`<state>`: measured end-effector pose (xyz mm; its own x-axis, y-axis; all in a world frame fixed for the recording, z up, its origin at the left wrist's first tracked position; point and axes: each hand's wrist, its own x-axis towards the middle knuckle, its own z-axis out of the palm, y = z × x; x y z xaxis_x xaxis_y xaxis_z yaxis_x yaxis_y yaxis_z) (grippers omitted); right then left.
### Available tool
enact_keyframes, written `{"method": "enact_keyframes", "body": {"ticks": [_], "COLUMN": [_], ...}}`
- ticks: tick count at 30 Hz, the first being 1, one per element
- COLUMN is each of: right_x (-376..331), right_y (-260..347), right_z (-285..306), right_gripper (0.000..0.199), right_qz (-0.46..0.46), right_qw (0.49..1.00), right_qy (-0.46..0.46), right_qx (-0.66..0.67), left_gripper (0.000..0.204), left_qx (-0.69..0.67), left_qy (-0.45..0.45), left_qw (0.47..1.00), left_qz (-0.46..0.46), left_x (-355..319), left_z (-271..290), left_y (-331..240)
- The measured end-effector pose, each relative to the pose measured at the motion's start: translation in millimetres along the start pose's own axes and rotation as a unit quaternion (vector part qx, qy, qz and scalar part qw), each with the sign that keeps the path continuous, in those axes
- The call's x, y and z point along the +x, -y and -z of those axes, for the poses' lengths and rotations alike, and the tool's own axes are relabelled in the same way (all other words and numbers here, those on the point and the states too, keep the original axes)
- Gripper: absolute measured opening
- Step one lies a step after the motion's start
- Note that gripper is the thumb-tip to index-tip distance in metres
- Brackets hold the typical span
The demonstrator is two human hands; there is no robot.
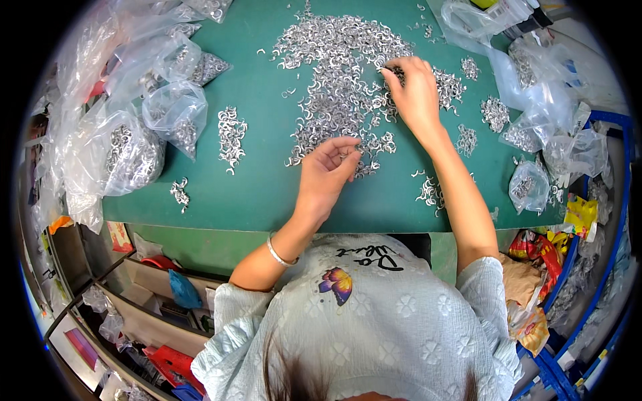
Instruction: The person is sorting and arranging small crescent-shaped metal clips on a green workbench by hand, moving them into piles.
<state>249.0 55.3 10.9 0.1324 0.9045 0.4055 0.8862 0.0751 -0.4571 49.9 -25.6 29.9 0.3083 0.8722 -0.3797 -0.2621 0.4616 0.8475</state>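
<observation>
A large heap of small silver crescent-shaped metal pieces [341, 83] spreads over the green table top [267, 194]. At the heap's near edge is my left hand [330, 167], its fingers curled and the thumb drawn against them. What it pinches, if anything, is too small to make out. My right hand [414, 93] reaches over the heap's right side, fingers bent down toward the thumb among the pieces. Whatever lies between those fingertips is partly hidden. Left of the heap lies a smaller pile of crescents [232, 137]; another small pile [431, 192] lies beside my right forearm.
Clear plastic bags of crescents [134, 157] crowd the table's left side. More bags [528, 187] line the right side, near small separate piles [495, 113]. Below left stands a shelf [160, 287] with assorted items; blue racking [568, 274] stands at the right.
</observation>
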Motion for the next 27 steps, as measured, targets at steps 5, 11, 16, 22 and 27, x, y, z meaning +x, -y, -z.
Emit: {"method": "enact_keyframes", "body": {"ticks": [5, 11, 16, 22, 27], "right_x": [11, -7, -46, -86, -95], "right_y": [-6, -9, 0, 50, 59], "right_z": [-16, 4, 16, 38, 47], "right_gripper": [0.008, 0.005, 0.006, 0.01, 0.014], "right_qz": [0.086, -0.029, -0.199, -0.23, -0.212], "right_qw": [0.98, 0.994, 0.902, 0.832, 0.838], "right_qy": [0.042, 0.042, 0.099, 0.113, 0.083], "right_qx": [-0.177, 0.101, 0.369, 0.492, 0.496], "left_gripper": [0.022, 0.022, 0.021, 0.019, 0.018], "left_qx": [0.081, 0.011, -0.029, -0.066, -0.036], "left_qy": [0.042, 0.049, 0.038, 0.042, 0.027], "left_qw": [0.996, 0.999, 0.999, 0.997, 0.999], "left_qz": [0.022, 0.012, 0.009, -0.008, -0.003], "left_x": [0, 1, 1, -1, -7], "left_z": [11, 11, 5, 1, -1], "left_y": [3, 4, 2, 4, -1]}}
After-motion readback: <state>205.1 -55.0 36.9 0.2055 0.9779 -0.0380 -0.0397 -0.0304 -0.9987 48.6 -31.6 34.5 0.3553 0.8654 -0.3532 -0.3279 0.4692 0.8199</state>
